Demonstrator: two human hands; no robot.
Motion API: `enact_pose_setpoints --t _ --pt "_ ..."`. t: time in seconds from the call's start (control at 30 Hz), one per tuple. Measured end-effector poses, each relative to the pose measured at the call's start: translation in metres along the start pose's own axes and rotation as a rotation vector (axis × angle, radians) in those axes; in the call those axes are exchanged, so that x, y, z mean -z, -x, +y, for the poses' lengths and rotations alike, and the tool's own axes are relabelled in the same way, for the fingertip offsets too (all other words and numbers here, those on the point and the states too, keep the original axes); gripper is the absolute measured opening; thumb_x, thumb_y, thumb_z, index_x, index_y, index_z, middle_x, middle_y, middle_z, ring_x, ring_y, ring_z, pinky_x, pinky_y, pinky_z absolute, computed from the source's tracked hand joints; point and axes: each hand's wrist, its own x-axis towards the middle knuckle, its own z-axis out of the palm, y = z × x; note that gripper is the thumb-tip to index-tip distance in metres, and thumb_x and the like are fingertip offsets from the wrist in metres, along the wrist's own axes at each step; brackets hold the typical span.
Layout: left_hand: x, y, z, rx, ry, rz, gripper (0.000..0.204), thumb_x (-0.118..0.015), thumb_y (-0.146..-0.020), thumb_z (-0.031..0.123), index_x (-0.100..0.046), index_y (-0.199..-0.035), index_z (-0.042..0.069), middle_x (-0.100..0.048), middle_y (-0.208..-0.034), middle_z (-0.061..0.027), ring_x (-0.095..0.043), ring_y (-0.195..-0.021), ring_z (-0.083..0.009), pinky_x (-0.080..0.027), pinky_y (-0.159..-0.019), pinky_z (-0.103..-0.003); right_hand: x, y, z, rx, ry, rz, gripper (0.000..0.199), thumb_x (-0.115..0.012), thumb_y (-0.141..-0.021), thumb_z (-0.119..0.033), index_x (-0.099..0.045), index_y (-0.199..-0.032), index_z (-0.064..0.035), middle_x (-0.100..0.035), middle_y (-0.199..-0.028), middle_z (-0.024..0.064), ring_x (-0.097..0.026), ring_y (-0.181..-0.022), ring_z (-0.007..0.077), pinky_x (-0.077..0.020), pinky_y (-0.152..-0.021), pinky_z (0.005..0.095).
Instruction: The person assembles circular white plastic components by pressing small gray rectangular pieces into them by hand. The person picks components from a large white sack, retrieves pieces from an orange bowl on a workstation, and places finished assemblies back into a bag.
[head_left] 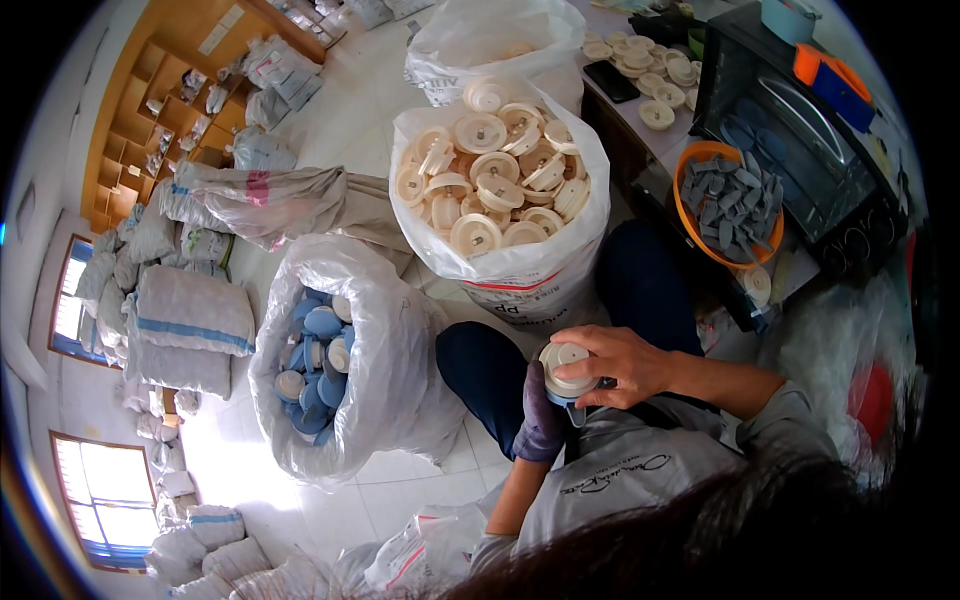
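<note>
Over my lap I hold a round cream plastic part (pixel 564 368) with a blue piece showing at its lower edge. My left hand (pixel 541 418), in a grey-purple glove, is wrapped round its left side. From the right, my bare right hand (pixel 628 364) grips the top and side with bent fingers. Straight ahead, a white sack (pixel 520 285) stands full of round cream discs (pixel 497 190). To its left, another open white sack (pixel 385 370) contains blue round parts (pixel 322 322), some with cream pieces on them.
At the right, an orange bowl (pixel 690 222) of grey pieces sits by a black toaster oven (pixel 800 120) with blue-grey parts inside. A phone (pixel 611 82) and cream discs (pixel 660 75) lie on the table. Filled sacks (pixel 195 310) are stacked at the left near wooden shelves (pixel 150 85).
</note>
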Motion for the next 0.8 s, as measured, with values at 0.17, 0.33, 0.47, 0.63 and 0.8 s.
enact_pose_setpoints --t 0.17,0.33,0.47,0.63,0.8 --pt "0.004 -0.005 -0.007 -0.027 -0.020 -0.005 0.057 -0.029 -0.101 0.042 -0.036 -0.138 0.000 -0.049 -0.130 -0.0181 -0.052 -0.118 -0.0272 -0.043 -0.101 -0.040 -0.001 0.005 0.002 0.004 -0.006 0.024 0.053 -0.079 -0.073 -0.025 -0.055 -0.119 -0.0154 -0.049 -0.127 0.0207 -0.057 -0.108 0.0366 -0.0508 -0.086 0.0427" --pt "0.009 -0.004 -0.010 -0.016 -0.041 -0.014 0.056 -0.026 -0.102 0.042 -0.036 -0.138 0.000 -0.050 -0.130 -0.0177 -0.052 -0.119 -0.0269 -0.043 -0.100 -0.039 0.001 0.006 -0.001 0.014 -0.001 0.020 0.055 -0.079 -0.073 -0.025 -0.053 -0.120 -0.0145 -0.050 -0.126 0.0203 -0.057 -0.107 0.0353 -0.0509 -0.086 0.0427" --pt "0.001 -0.003 -0.003 0.015 -0.042 0.011 0.056 -0.022 -0.103 0.041 -0.038 -0.137 0.000 -0.051 -0.129 -0.0176 -0.053 -0.117 -0.0271 -0.044 -0.100 -0.038 -0.001 0.006 -0.002 0.026 0.025 0.026 0.058 -0.079 -0.072 -0.026 -0.053 -0.121 -0.0126 -0.050 -0.125 0.0203 -0.057 -0.108 0.0351 -0.0504 -0.087 0.0428" --pt "-0.001 -0.001 0.001 -0.135 -0.333 0.028 0.045 -0.042 -0.098 0.030 -0.043 -0.133 0.001 -0.056 -0.122 -0.0174 -0.057 -0.111 -0.0282 -0.046 -0.095 -0.038 -0.003 0.007 -0.003 0.009 0.002 0.026 0.058 -0.079 -0.072 -0.027 -0.052 -0.122 -0.0111 -0.050 -0.125 0.0208 -0.056 -0.110 0.0356 -0.0489 -0.090 0.0430" --pt "0.006 -0.001 0.002 -0.390 -0.950 0.093 0.048 -0.060 -0.085 0.013 -0.046 -0.129 0.001 -0.060 -0.115 -0.0173 -0.061 -0.106 -0.0297 -0.048 -0.089 -0.038 -0.006 0.002 -0.011 -0.042 0.010 0.022 0.059 -0.079 -0.072 -0.027 -0.051 -0.122 -0.0105 -0.047 -0.129 0.0211 -0.052 -0.114 0.0360 -0.0469 -0.093 0.0437"
